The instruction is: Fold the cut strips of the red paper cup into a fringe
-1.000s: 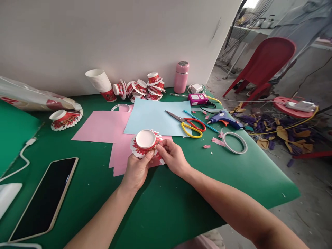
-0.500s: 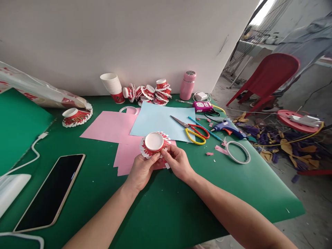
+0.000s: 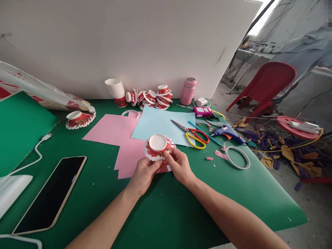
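Observation:
A red and white paper cup (image 3: 158,146), cut into fringes that fan outward, is upside down with its white base up. My left hand (image 3: 144,175) pinches its near fringe from the left. My right hand (image 3: 178,165) pinches the fringe from the right. Both hands hold the cup just above pink paper sheets (image 3: 121,138) on the green table (image 3: 166,207). A light blue sheet (image 3: 163,122) lies just beyond the cup.
Scissors (image 3: 192,133), a glue gun (image 3: 227,131), a tape ring (image 3: 237,157) and a pink bottle (image 3: 188,91) lie to the right. Fringed cups (image 3: 153,97) and stacked cups (image 3: 116,90) stand by the wall. A phone (image 3: 49,195) lies at left. A red chair (image 3: 264,84) stands beyond the table.
The view has shifted slightly to the right and up. My hands keep pinching the cup's fringe, with the fingers working along its near edge.

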`<state>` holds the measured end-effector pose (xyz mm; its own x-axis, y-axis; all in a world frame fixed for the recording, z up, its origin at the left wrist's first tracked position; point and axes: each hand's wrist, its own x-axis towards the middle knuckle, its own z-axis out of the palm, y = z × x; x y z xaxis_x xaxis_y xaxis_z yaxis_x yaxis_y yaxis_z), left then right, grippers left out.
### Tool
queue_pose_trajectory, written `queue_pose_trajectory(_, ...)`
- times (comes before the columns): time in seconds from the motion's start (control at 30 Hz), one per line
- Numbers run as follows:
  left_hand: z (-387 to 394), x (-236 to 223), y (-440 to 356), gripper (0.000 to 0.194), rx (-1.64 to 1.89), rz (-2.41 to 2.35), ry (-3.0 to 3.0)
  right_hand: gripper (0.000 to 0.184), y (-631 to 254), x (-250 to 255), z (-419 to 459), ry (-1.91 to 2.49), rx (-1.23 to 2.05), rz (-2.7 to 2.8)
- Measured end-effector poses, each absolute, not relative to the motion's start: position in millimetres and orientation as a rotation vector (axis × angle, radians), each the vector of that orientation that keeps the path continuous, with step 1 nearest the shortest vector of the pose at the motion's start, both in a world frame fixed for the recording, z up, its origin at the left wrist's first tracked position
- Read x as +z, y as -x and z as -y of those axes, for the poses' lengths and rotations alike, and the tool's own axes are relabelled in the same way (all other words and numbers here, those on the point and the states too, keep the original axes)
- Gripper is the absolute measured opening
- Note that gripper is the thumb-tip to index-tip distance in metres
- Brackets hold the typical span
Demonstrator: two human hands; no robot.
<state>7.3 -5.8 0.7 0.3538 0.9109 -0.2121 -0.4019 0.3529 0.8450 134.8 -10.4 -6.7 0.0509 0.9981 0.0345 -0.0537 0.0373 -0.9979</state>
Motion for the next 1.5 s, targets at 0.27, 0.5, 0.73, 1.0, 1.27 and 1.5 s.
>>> queue_pose_trajectory(0.27,5.1,2.2,-7.6,0.026,1.004,-0.776,-0.814,0.040,-133.1,-10.1,10.8,1.143,1.196,1.116)
queue_pose_trajectory(0.5,5.7,2.9,-8.8,0.023,0.989,-0.787,-0.760,0.039,-134.0,-7.6,10.7,1.120,1.226,1.092)
queue_pose_trajectory(0.73,5.7,4.9,-10.5,0.024,1.020,-0.800,-0.734,0.035,-135.4,-10.3,11.3,1.149,1.164,1.122)
queue_pose_trajectory(1.0,6.0,1.7,-9.8,0.024,1.032,-0.813,-0.721,0.039,-133.8,-8.5,10.9,1.151,1.199,1.071)
queue_pose_trajectory(1.27,5.9,1.3,-9.0,0.024,1.029,-0.812,-0.736,0.040,-132.8,-8.7,10.9,1.132,1.210,1.035)
queue_pose_trajectory(1.5,4.6,-3.4,-6.7,0.024,1.029,-0.821,-0.733,0.038,-133.8,-8.0,11.4,1.128,1.221,1.042)
